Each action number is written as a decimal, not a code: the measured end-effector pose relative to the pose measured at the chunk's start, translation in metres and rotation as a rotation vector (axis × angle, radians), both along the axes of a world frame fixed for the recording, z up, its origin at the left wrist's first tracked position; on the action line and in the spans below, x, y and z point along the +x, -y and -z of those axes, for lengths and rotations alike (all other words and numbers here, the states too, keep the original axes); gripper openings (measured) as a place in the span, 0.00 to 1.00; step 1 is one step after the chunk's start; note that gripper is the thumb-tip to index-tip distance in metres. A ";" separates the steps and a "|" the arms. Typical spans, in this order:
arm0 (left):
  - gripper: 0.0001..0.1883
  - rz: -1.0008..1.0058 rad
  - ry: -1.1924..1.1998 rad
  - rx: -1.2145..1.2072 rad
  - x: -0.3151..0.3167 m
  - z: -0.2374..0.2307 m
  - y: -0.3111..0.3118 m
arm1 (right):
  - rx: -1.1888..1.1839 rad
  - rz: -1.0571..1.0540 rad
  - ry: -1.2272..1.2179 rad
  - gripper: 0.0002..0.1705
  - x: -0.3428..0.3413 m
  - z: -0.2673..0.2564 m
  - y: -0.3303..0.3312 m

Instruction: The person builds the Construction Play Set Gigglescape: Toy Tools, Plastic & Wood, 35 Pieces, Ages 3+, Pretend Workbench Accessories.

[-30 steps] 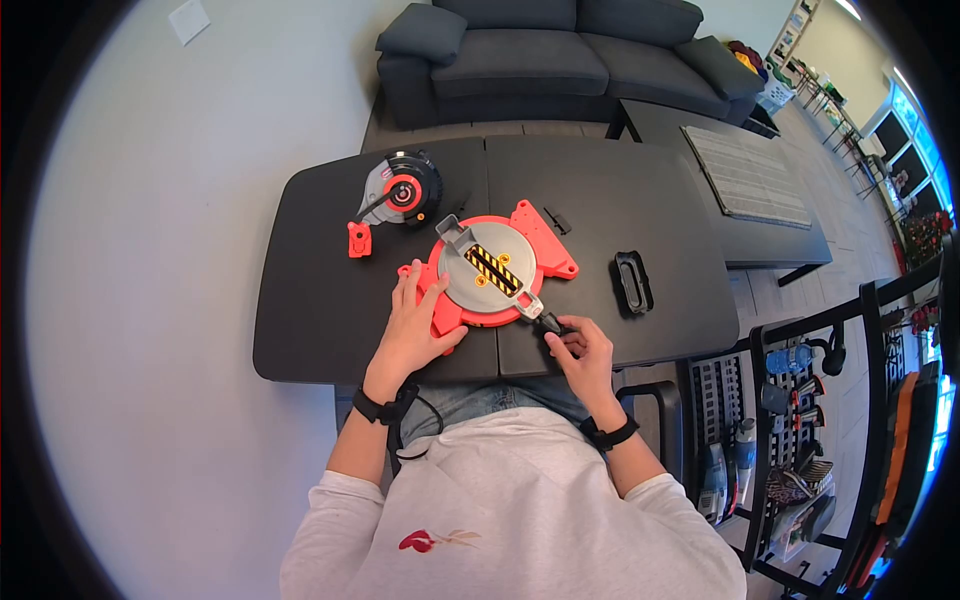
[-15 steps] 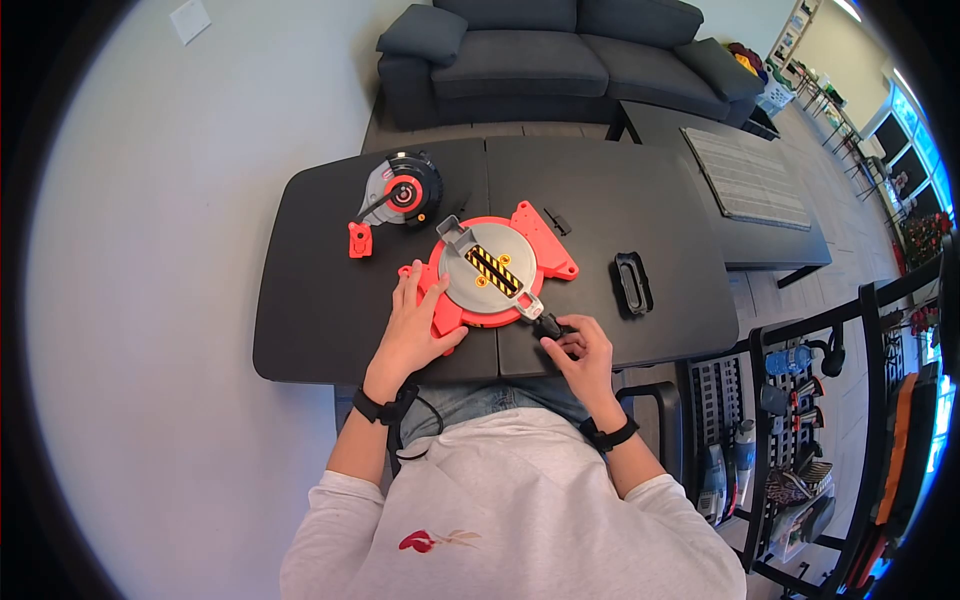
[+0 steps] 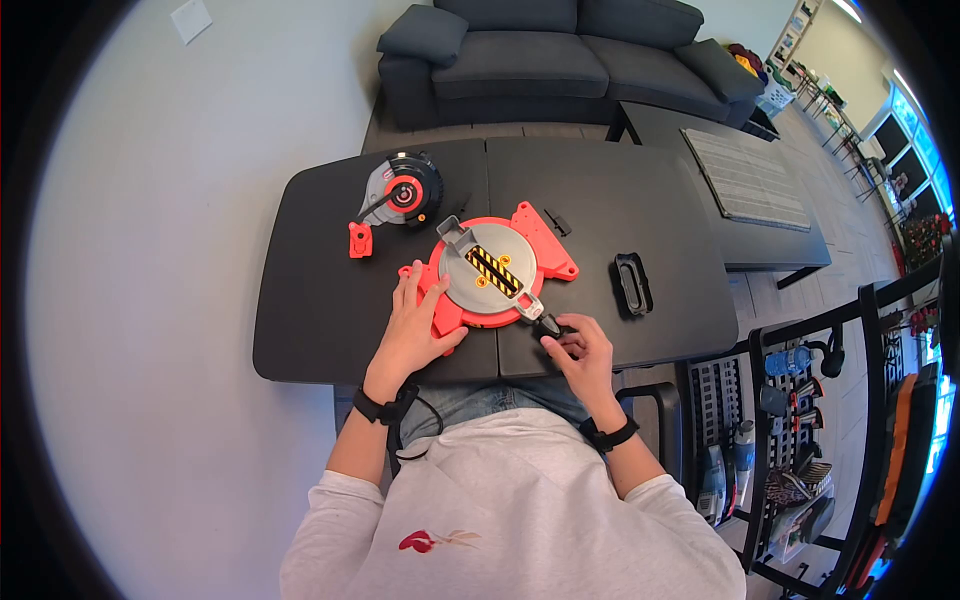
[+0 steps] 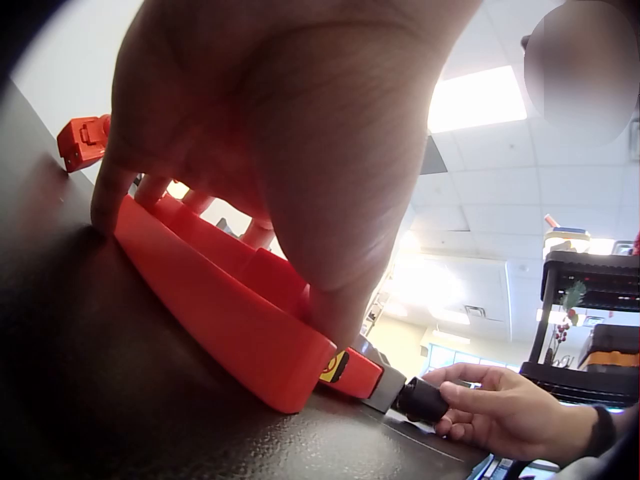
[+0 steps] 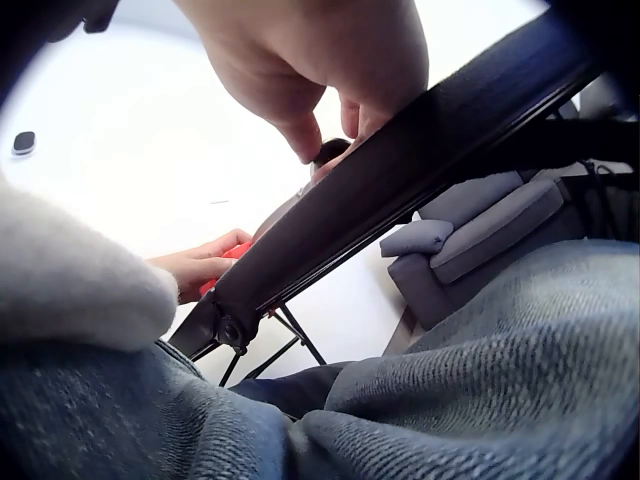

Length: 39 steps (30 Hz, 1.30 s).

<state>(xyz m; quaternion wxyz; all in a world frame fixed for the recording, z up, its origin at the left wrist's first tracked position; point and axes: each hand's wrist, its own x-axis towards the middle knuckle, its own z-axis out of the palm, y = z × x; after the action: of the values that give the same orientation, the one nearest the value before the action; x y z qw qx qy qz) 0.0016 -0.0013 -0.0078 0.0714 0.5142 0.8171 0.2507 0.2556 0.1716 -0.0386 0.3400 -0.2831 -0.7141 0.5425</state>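
In the head view a toy saw base lies on the black table, a red base (image 3: 549, 247) carrying a round grey turntable (image 3: 462, 287) with a black-and-yellow striped strip. My left hand (image 3: 411, 325) rests spread over the red wing nearest me; in the left wrist view its fingers reach down over the red plastic (image 4: 220, 315). At the turntable's near end, a black knob (image 3: 547, 326) sticks out of the grey arm. My right hand (image 3: 585, 357) pinches this knob between thumb and fingers, also visible in the left wrist view.
A grey, red and black toy saw head (image 3: 400, 190) stands at the table's back left. Right of the base lies a black oval frame (image 3: 633, 283), and behind the base a small black piece (image 3: 557, 220). A black shelf rack (image 3: 765, 450) stands beside the table's right edge.
My right thumb and fingers have shifted slightly on the black knob, and the knob shows a different side. My left hand and the base stay in place.
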 end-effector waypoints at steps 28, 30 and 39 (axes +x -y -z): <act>0.47 0.000 0.002 -0.012 0.001 -0.001 0.000 | 0.015 -0.006 0.009 0.19 0.000 -0.003 0.000; 0.47 -0.001 0.003 -0.011 0.001 -0.001 0.000 | 0.015 -0.007 0.012 0.19 0.000 -0.004 0.001; 0.48 0.010 -0.010 0.015 0.000 0.001 0.001 | 0.013 -0.010 -0.006 0.20 0.000 -0.007 0.003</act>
<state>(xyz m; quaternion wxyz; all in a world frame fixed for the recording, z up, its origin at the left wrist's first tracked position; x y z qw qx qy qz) 0.0013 -0.0020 -0.0084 0.0648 0.5200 0.8130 0.2540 0.2553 0.1690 -0.0314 0.3414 -0.2757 -0.7180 0.5403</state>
